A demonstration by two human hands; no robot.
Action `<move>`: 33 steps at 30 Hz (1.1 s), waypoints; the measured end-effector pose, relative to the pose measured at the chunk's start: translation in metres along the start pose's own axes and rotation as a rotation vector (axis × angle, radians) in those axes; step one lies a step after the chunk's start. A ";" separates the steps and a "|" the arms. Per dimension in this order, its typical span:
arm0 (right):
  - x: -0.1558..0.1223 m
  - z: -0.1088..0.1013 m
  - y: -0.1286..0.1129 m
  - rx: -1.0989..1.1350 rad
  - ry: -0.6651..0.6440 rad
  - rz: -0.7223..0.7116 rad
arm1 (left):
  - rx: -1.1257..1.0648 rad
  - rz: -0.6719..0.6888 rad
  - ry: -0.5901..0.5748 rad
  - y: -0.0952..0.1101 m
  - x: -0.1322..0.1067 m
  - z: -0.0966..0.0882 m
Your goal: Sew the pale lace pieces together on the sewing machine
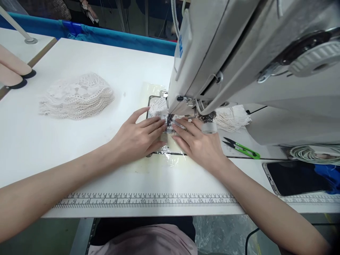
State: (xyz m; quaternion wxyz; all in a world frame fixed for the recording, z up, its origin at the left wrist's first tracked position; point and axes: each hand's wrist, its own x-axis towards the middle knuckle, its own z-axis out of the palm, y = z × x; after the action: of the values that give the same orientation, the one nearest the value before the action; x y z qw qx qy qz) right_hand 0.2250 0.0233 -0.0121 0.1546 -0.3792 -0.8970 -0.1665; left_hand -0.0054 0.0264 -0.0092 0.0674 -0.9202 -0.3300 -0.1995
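My left hand [138,136] lies flat on the sewing table, fingers stretched toward the presser foot [170,124] of a grey sewing machine [239,60]. My right hand [199,141] lies flat beside it, fingertips pressing a small piece of white lace [158,107] at the needle. Both hands rest on the lace and a clear plastic sheet [170,156] over the needle plate. More lace [232,118] trails out behind the machine head to the right.
A stack of white lace pieces [77,96] sits at the left. Green-handled thread snips [243,148] lie right of my right hand. A phone [294,177] lies at the right edge. A printed ruler [146,200] runs along the table's front edge. Two cone-shaped objects [13,71] lie far left.
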 end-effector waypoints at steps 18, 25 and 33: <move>0.000 -0.008 -0.003 0.127 0.158 -0.042 | 0.194 0.040 0.167 -0.008 0.001 -0.013; 0.000 -0.010 -0.012 0.329 0.116 -0.122 | -0.074 0.009 0.095 -0.010 0.002 -0.007; 0.002 -0.012 -0.015 0.232 -0.027 0.059 | -0.116 0.032 0.007 -0.005 0.003 -0.004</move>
State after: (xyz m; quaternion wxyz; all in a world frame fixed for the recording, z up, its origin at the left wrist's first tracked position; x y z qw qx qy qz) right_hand 0.2144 0.0096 -0.0030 0.1902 -0.3872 -0.9007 -0.0520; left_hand -0.0080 0.0306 -0.0043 0.0184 -0.9270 -0.3030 -0.2202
